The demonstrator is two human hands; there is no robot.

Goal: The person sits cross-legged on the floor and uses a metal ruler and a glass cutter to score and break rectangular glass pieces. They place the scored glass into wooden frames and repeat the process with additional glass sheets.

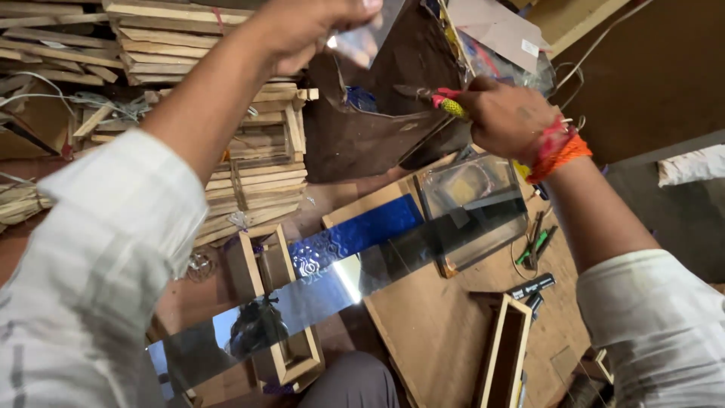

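So, the left hand [306,26] is sitting up near the top edge of the view, fingers pinched tight on a small piece of clear glass [362,34] that's tilting and catching the light. The right hand [504,115] is curling closed around a small cutting tool [445,102] with a red and yellow handle, its tip pointing left toward that glass piece; the two hands are hanging near each other but not touching. An orange and red thread band [557,151] is wrapping the right wrist. Below the hands, a long mirror strip [332,291] is lying diagonally, running from the lower left up toward a stack of clear glass panes [472,200] on the wooden board [438,332] that's serving as a table. A blue patterned strip [355,234] is lying just beside the mirror strip, on its upper side. Small wooden frames [264,261] are sitting under and around the strip's lower end, and another open wooden frame [504,351] is resting on the board's right part. Stacked wooden slats [249,162] are crowding the left side, so the open room is mostly the bare board between the mirror strip and that right frame. A black marker [532,285] is lying near the board's right edge.
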